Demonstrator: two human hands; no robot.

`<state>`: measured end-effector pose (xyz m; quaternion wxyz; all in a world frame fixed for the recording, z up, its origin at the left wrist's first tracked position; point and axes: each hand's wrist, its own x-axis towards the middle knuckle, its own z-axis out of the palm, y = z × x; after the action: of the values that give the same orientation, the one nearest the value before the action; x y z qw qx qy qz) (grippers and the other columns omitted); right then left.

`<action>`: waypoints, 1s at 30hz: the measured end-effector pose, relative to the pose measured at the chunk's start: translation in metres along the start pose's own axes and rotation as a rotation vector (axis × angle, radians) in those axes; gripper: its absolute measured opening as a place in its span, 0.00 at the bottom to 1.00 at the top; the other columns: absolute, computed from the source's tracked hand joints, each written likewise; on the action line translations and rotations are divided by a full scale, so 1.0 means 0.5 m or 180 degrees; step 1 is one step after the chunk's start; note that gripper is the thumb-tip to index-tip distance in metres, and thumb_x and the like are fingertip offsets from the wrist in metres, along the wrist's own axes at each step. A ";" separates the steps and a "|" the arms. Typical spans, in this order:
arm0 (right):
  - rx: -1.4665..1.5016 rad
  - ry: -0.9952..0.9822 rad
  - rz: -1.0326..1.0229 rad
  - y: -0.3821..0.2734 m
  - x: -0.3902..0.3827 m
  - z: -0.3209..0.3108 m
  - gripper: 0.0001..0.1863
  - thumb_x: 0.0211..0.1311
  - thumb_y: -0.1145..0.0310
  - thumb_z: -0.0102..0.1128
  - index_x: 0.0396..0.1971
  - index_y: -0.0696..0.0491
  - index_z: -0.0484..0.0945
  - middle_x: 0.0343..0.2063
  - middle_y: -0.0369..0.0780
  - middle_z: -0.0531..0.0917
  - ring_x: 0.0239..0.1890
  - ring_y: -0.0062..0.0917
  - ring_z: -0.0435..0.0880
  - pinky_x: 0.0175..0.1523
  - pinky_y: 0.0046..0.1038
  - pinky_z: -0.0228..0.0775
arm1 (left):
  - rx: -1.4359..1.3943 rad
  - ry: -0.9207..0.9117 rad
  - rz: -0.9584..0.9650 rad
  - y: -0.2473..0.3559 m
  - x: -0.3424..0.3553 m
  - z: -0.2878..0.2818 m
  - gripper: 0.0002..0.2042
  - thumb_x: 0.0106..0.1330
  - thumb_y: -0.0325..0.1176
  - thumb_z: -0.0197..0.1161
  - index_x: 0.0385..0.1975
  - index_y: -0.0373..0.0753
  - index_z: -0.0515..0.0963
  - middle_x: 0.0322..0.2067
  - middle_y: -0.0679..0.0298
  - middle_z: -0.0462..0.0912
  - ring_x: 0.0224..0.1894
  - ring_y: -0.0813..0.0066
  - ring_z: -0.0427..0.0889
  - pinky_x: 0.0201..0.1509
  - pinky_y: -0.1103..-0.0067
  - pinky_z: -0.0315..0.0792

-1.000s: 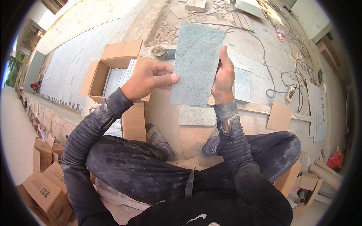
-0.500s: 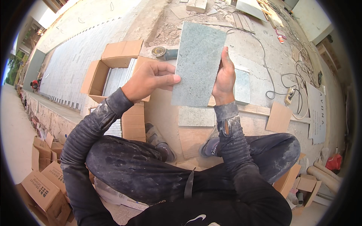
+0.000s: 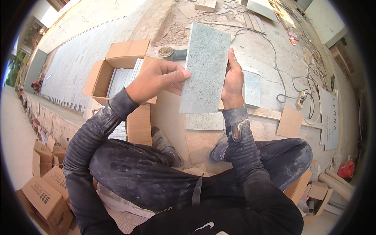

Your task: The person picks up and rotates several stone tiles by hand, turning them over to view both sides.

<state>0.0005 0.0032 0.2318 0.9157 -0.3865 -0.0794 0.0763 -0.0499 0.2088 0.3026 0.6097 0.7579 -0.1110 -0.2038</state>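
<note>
Between my two hands a grey-green stone tile (image 3: 206,68) is raised, its speckled broad face toward me. My left hand (image 3: 158,80) pinches its left edge, with the thumb on the face. Along the right edge lies my right hand (image 3: 234,80), thumb up, the other fingers hidden behind the tile. Below the held tile, another stone tile (image 3: 204,122) lies on a wooden board (image 3: 201,145). A further tile (image 3: 252,89) rests to the right of my right hand. An angle grinder (image 3: 172,53) lies on the ground beyond my left hand.
An opened cardboard box (image 3: 100,78) of tiles stands at the left, with more tiles in a second box (image 3: 138,125) nearer me. Cables (image 3: 276,74) and a power strip (image 3: 300,100) lie at the right. Cardboard boxes (image 3: 47,196) crowd the lower left. Rubble (image 3: 184,25) lies at the far side.
The tile has turned slightly in my hands, and its lower end has shifted a little to the right. My left thumb sits slightly higher on it.
</note>
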 end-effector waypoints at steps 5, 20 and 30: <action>-0.0152 0.0038 -0.0004 -0.002 -0.002 0.004 0.25 0.74 0.56 0.33 0.51 0.65 0.69 0.44 0.48 0.80 0.43 0.30 0.84 0.44 0.28 0.81 | 0.0015 0.0188 -0.0107 0.011 -0.006 0.007 0.21 0.69 0.47 0.55 0.37 0.29 0.80 0.30 0.58 0.83 0.32 0.73 0.84 0.40 0.79 0.80; -0.0542 0.0353 0.0068 -0.037 -0.023 0.055 0.23 0.74 0.60 0.36 0.51 0.65 0.70 0.45 0.48 0.80 0.43 0.30 0.83 0.45 0.28 0.80 | 0.0049 0.0555 0.0087 -0.008 0.002 0.000 0.21 0.66 0.44 0.60 0.48 0.31 0.73 0.29 0.62 0.81 0.26 0.79 0.83 0.32 0.83 0.81; -0.0871 0.0252 -0.0081 -0.040 -0.025 0.056 0.23 0.74 0.59 0.38 0.52 0.66 0.69 0.45 0.47 0.80 0.43 0.28 0.83 0.47 0.27 0.78 | 0.0020 0.0582 0.0111 0.008 -0.003 -0.001 0.17 0.68 0.39 0.58 0.44 0.29 0.75 0.30 0.64 0.80 0.27 0.79 0.82 0.31 0.83 0.80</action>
<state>-0.0160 0.0063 0.2642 0.8577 -0.5095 -0.0578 0.0378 -0.0504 0.2090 0.3070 0.6184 0.7732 -0.0686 -0.1227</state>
